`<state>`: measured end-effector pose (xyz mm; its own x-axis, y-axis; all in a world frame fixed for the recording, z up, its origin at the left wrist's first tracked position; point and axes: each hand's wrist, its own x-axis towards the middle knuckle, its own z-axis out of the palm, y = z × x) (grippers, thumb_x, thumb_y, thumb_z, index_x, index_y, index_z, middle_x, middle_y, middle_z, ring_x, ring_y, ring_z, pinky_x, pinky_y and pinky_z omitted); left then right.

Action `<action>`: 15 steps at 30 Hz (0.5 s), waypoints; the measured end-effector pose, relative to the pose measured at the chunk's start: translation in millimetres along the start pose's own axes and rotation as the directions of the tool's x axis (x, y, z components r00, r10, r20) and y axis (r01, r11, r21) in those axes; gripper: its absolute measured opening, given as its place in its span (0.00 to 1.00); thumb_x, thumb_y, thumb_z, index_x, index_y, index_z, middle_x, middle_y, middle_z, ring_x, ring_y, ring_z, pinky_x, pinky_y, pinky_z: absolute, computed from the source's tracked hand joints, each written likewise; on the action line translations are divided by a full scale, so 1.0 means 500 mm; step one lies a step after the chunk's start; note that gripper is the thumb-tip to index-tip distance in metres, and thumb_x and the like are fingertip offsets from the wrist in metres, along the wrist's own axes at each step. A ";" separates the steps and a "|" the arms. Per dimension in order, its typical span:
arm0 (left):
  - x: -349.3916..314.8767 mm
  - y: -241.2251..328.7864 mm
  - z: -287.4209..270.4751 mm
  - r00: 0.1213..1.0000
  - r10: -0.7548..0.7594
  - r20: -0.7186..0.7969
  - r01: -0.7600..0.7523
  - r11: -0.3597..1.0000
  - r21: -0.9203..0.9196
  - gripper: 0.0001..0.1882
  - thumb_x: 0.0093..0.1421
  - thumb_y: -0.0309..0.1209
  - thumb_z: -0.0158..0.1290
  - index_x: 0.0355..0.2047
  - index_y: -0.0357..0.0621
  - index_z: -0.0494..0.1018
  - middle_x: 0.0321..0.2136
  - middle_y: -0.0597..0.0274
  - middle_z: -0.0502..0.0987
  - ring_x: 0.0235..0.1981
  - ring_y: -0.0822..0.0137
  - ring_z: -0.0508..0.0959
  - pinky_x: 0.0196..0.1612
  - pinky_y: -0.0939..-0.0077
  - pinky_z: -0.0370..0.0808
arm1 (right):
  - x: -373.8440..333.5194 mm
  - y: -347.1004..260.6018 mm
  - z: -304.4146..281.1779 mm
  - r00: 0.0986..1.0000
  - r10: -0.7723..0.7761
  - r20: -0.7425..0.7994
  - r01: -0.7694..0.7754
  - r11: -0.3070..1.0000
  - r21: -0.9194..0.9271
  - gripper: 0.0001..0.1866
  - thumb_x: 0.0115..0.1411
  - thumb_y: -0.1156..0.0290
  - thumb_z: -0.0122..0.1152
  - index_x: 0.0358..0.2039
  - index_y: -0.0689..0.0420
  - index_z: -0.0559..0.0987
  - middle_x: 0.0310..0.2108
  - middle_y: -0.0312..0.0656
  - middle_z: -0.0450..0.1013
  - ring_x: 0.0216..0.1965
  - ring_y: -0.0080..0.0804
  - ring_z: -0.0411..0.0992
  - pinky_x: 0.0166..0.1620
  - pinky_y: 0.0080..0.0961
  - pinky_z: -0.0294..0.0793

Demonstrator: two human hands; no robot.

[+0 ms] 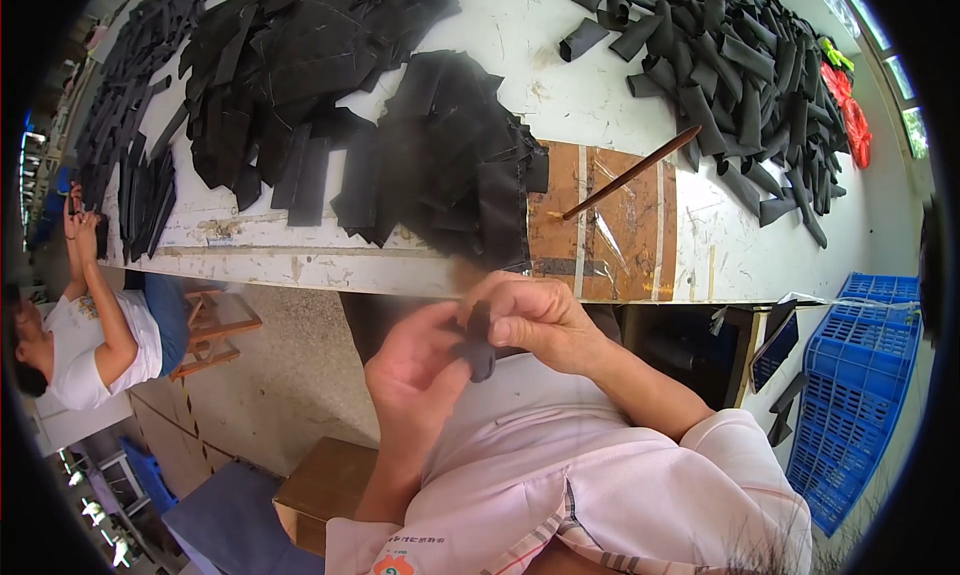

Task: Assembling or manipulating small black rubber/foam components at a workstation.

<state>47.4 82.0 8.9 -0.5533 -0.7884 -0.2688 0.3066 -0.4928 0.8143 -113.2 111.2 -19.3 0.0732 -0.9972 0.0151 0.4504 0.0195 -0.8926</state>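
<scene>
In front of my chest, just off the table's near edge, both hands meet at a small black fabric piece (481,358) that looks folded or rolled. My right hand (545,320) pinches it between thumb and fingers. The fingers of my left hand (418,363) close round its other side, slightly blurred, and hide part of it. Beyond my hands lies a heap of flat black fabric pieces (440,145). A pointed brown rod (632,172) rises at a slant from a brown taped board (625,250) at the table edge.
More flat pieces (290,65) cover the white table (590,95) at left; rolled black tubes (730,85) pile at far right. Blue crates (855,395) stand at right, a cardboard box (325,490) at lower left. A co-worker (105,340) sits at left beside a wooden stool (215,330).
</scene>
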 end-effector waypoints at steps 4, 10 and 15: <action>0.002 -0.022 0.024 0.935 0.340 -0.098 -0.208 0.752 0.626 0.07 0.51 0.21 0.52 0.33 0.37 0.72 0.28 0.62 0.73 0.21 0.78 0.70 0.22 0.87 0.67 | 0.005 -0.023 0.006 0.986 -0.152 -0.068 0.110 0.904 -0.412 0.08 0.52 0.73 0.55 0.22 0.62 0.67 0.25 0.39 0.65 0.25 0.27 0.65 0.28 0.19 0.64; 0.042 -0.033 0.033 0.761 0.638 0.120 -0.522 0.491 0.697 0.04 0.53 0.21 0.50 0.30 0.35 0.69 0.25 0.60 0.72 0.16 0.82 0.66 0.15 0.91 0.61 | -0.013 -0.059 0.007 0.979 -0.158 -0.133 0.060 0.835 -0.548 0.08 0.51 0.71 0.56 0.23 0.61 0.68 0.21 0.40 0.65 0.23 0.33 0.66 0.26 0.23 0.64; 0.054 -0.004 0.066 0.988 0.121 -0.092 -0.112 0.988 0.104 0.05 0.52 0.19 0.50 0.30 0.36 0.67 0.23 0.59 0.73 0.16 0.79 0.68 0.15 0.88 0.61 | -0.026 -0.083 -0.009 0.964 -0.191 -0.183 0.043 0.794 -0.606 0.09 0.53 0.69 0.54 0.23 0.61 0.69 0.23 0.39 0.63 0.23 0.28 0.64 0.26 0.21 0.63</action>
<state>6.1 73.7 16.9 -0.4382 -0.8730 -0.2143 0.2839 -0.3606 0.8885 -137.1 123.1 15.6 -0.1780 -0.9786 0.1032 -0.1784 -0.0710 -0.9814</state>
